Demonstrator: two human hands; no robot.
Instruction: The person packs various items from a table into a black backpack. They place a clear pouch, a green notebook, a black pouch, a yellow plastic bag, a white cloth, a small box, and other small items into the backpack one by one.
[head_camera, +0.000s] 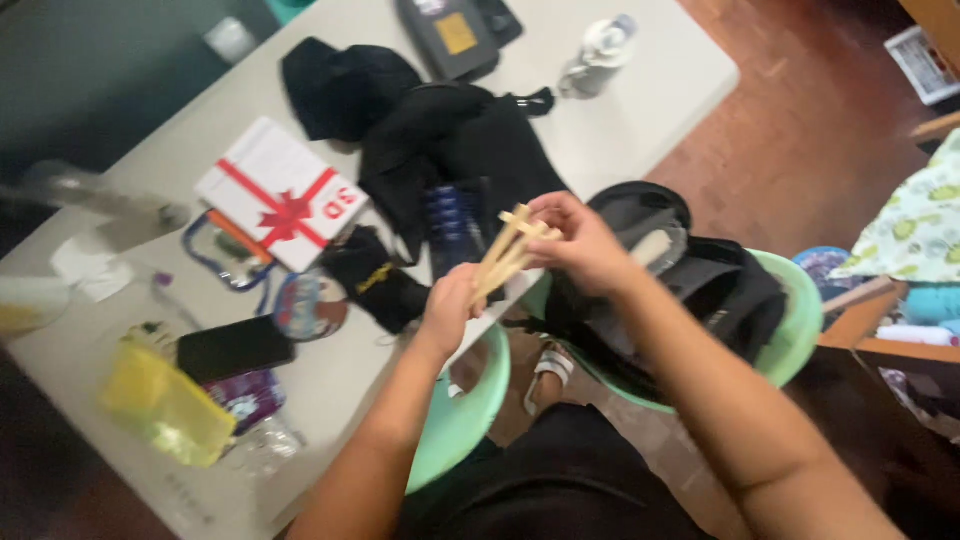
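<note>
Head view: seated at a cluttered white surface (620, 110), a person holds a small bundle of wooden sticks (508, 252) in the air above its near edge. The left hand (448, 308) is closed around the bundle's lower end, and the right hand (575, 238) pinches its upper end, fingers curled tight. Beneath the hands lie an open black bag (690, 280) on a green stool (800, 320), and a sandalled foot (545, 370) on the floor. The likely risk is a loose stick sliding from the fanned bundle (the ends look uneven) and falling into the bag or to the floor. A black phone (235, 348) and a white gift box with red ribbon (282, 192) lie well apart from the hands.
</note>
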